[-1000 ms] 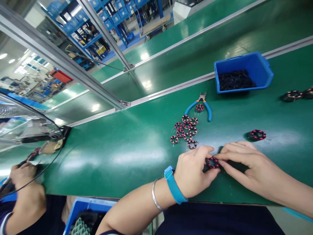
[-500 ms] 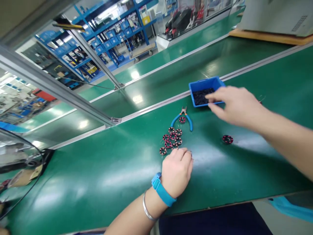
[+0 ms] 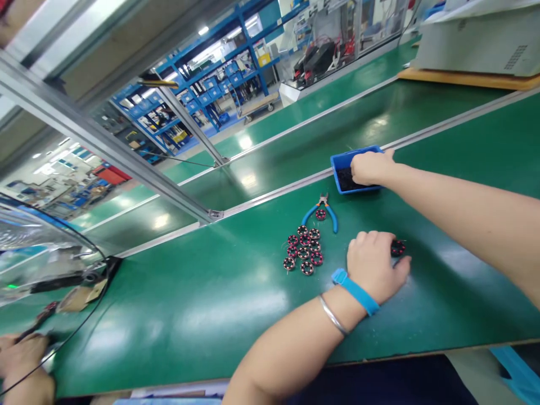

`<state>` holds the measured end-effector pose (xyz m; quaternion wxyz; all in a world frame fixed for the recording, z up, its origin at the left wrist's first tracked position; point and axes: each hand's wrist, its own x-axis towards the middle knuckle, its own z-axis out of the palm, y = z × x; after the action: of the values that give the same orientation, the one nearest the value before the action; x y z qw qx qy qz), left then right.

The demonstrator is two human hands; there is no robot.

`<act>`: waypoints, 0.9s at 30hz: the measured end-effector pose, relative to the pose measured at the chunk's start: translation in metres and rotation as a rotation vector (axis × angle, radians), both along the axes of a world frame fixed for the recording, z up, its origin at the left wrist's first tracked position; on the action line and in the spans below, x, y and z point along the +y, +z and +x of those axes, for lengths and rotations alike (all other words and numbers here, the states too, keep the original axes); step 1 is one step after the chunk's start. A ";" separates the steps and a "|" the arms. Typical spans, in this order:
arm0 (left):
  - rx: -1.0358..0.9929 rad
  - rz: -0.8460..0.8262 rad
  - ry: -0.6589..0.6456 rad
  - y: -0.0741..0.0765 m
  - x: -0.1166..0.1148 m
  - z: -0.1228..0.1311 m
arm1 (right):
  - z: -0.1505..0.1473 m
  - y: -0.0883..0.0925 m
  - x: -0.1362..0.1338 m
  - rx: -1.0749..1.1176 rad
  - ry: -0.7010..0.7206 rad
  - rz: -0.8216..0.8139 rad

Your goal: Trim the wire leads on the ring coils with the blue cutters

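Observation:
My left hand (image 3: 373, 267) is low over the bench, its thumb and index finger closed around the sides of a black-and-red ring-shaped coil stator (image 3: 397, 247) on the green surface. My right hand (image 3: 371, 167) reaches into a blue bin (image 3: 358, 192), fingers bent together down among small black pieces (image 3: 346, 180). Its fingertips are hidden, so what they pinch does not show. Left of my left hand lies a cluster of several similar stators (image 3: 304, 252). Blue-handled cutting pliers (image 3: 335, 220) lie spread beyond them, with one stator (image 3: 320, 215) between the handles.
At lower left, another person's hand (image 3: 27, 357) is at the bench beside a dark cable (image 3: 95, 281). A metal rail (image 3: 278, 195) runs behind the pliers and bin. An aluminium post (image 3: 139, 163) slants at left. A grey machine (image 3: 476, 50) stands at back right.
My left hand has moved right from the cluster to the single stator. My right hand has lowered into the blue bin. Another person's hand has come into view at lower left.

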<state>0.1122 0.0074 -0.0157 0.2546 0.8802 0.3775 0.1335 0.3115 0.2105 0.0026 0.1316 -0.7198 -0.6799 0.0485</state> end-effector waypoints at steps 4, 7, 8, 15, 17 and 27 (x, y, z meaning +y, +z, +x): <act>-0.017 -0.025 -0.010 -0.001 -0.004 -0.025 | 0.002 0.025 -0.044 0.189 0.030 0.008; -0.082 -0.001 -0.005 -0.005 -0.019 -0.066 | -0.009 0.027 -0.114 0.414 0.186 0.003; -0.101 0.015 -0.012 -0.006 -0.024 -0.080 | -0.015 0.023 -0.140 0.495 0.240 -0.006; -0.228 0.056 -0.002 -0.010 -0.036 -0.118 | -0.061 -0.018 -0.241 0.850 0.431 -0.165; -0.247 0.061 -0.004 -0.010 -0.034 -0.117 | -0.063 -0.021 -0.241 0.883 0.447 -0.181; -0.208 0.023 0.016 -0.009 -0.037 -0.116 | -0.073 -0.026 -0.249 0.869 0.437 -0.073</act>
<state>-0.0040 -0.0295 -0.0245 0.2811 0.8616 0.3544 0.2304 0.2382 -0.0380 -0.0231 0.3647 -0.4775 -0.6952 0.3946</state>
